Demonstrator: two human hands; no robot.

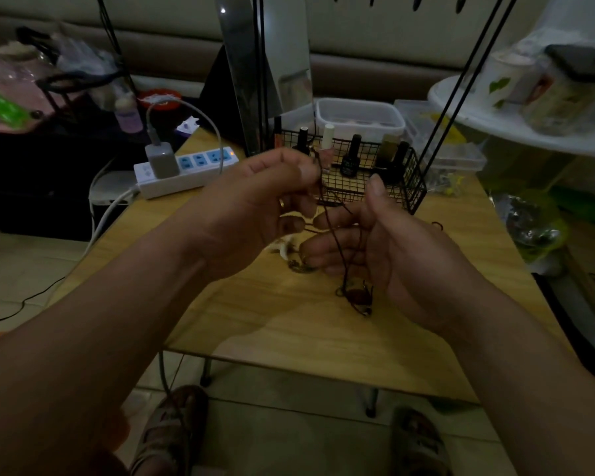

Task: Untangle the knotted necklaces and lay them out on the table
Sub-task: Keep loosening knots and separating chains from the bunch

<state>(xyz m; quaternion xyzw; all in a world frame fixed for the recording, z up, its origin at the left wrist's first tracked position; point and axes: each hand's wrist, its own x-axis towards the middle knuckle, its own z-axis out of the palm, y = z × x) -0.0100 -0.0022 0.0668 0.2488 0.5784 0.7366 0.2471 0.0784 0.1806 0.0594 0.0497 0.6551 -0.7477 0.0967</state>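
**Tangled cord necklaces held in both hands above the counter**

The left hand (255,207) has a narrow grip. Its thumb and forefinger pinch the thin dark brown cord necklaces (328,214) at their highest point, in front of the black wire basket (416,187). From that pinch the strands run down across the fingers of the right hand (395,245). That hand's grip is wide, with fingers nearly straight and the thumb raised clear of the strands. Several strands cross one another between the hands.

A cluster of brown pendants (358,297) hangs from the cords just beside the heel of the right hand, low over the light wooden counter (255,321). Whether it touches the surface cannot be told. A pale shell-like piece (285,249) and a small dark charm (301,266) lie on the counter below the hands.

The basket holds upright nail polish bottles (351,156). A white power strip (186,170) with a grey charger (162,159) plugged in rests at the counter's far left edge.
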